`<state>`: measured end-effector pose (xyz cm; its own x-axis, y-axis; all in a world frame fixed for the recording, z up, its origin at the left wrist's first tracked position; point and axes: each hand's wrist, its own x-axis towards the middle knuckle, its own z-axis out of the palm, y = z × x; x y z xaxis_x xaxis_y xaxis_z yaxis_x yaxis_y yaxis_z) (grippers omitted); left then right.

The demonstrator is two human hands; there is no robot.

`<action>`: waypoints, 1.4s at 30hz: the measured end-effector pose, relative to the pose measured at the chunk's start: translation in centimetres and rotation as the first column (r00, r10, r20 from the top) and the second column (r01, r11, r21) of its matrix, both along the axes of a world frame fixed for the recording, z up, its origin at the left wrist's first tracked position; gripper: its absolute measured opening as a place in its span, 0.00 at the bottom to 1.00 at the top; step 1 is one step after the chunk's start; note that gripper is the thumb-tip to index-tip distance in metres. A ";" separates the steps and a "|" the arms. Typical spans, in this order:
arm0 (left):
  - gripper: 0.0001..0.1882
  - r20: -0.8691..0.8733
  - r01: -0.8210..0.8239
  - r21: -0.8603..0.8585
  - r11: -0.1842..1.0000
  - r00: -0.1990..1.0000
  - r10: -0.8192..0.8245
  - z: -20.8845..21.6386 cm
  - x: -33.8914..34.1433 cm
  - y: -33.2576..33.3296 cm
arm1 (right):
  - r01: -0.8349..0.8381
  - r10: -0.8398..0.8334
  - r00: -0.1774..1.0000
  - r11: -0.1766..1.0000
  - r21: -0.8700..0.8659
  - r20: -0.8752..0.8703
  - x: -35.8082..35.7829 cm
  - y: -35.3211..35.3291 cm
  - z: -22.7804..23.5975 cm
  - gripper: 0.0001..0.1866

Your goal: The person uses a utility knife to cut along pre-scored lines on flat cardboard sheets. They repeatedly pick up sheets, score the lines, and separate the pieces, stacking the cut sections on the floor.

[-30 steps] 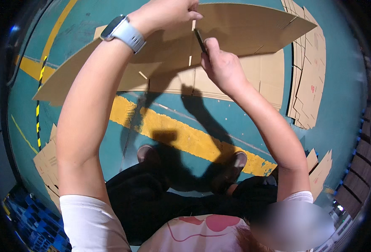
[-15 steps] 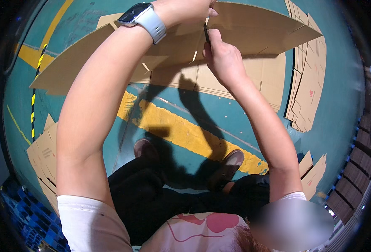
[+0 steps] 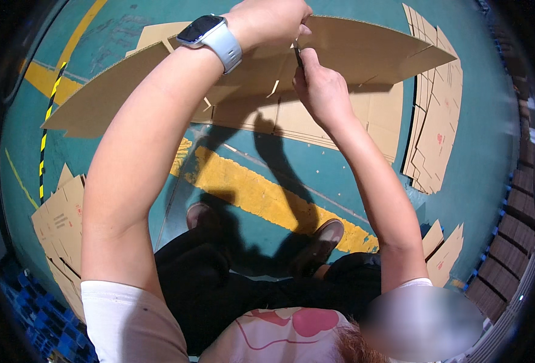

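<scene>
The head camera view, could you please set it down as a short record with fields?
left hand: at upper edge of large raised brown cardboard sheet; grip unclear
right hand: closed around slim dark handheld tool
tool tip: close to left hand
left wrist: dark-faced watch with pale grey strap
floor: green, with broad worn yellow stripe

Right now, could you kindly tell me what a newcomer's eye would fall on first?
Probably the large cardboard sheet across the top centre, with the left hand at its upper edge and the right hand gripping a dark, slim tool just below. Next, the pale-banded smartwatch left of there, then the worn yellow stripe on the teal floor below.
</scene>
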<state>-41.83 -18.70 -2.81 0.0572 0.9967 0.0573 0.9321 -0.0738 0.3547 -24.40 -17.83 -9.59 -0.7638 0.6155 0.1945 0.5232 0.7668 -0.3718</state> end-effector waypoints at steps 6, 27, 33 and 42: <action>0.13 0.041 -0.003 0.018 1.000 0.999 0.003 -0.3 -0.1 0.0 | -0.001 0.001 0.997 1.000 0.011 -0.072 0.6 -0.5 -0.9 0.09; 0.23 0.161 0.323 -0.447 0.834 0.946 -0.280 0.7 -1.8 3.7 | 0.112 -0.122 0.949 0.992 0.049 0.291 9.9 -0.9 -15.9 0.12; 0.24 0.347 0.298 -0.550 0.781 0.931 -0.111 0.6 -0.9 2.7 | 0.082 -0.291 0.867 0.883 -0.462 -0.403 0.9 -0.9 -5.3 0.10; 0.23 0.286 0.264 -0.503 0.823 0.950 -0.130 1.8 0.4 1.9 | 0.080 -0.478 0.778 0.719 -0.691 -0.408 -0.6 -1.6 -5.0 0.06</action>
